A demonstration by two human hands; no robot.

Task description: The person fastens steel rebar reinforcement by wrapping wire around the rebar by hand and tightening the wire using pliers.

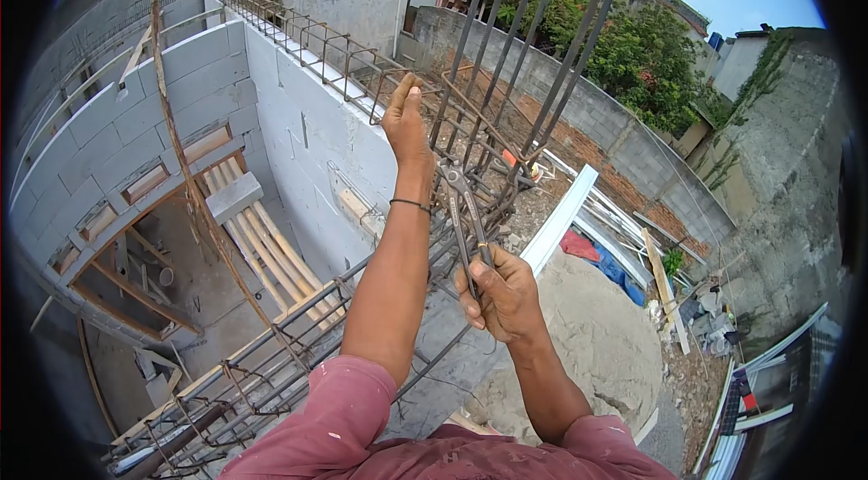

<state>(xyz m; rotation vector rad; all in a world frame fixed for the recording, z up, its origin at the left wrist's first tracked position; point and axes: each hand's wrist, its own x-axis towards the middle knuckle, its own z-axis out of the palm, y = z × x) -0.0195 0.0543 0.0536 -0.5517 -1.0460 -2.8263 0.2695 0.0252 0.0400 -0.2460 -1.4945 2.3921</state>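
Note:
My right hand (502, 295) is closed round the handles of steel pincers (466, 209), whose jaws point up and away from me among the bars. My left hand (405, 126) reaches farther forward, its fingers closed at the end of a rebar cage (339, 51) on the white block wall; they seem to grip a thin rebar there, partly hidden by the hand. Just beyond both hands, tall vertical rebars (515, 37) rise from a tangle of bent stirrups (479, 123). A dark band circles the left wrist.
Below left lies a deep room with block walls (181, 91), bamboo poles (271, 245) and a leaning wooden pole (172, 118). Another rebar cage (244, 371) runs along the near edge. To the right are a sand pile (588, 344), a long white channel (562, 218) and a boundary wall (624, 155).

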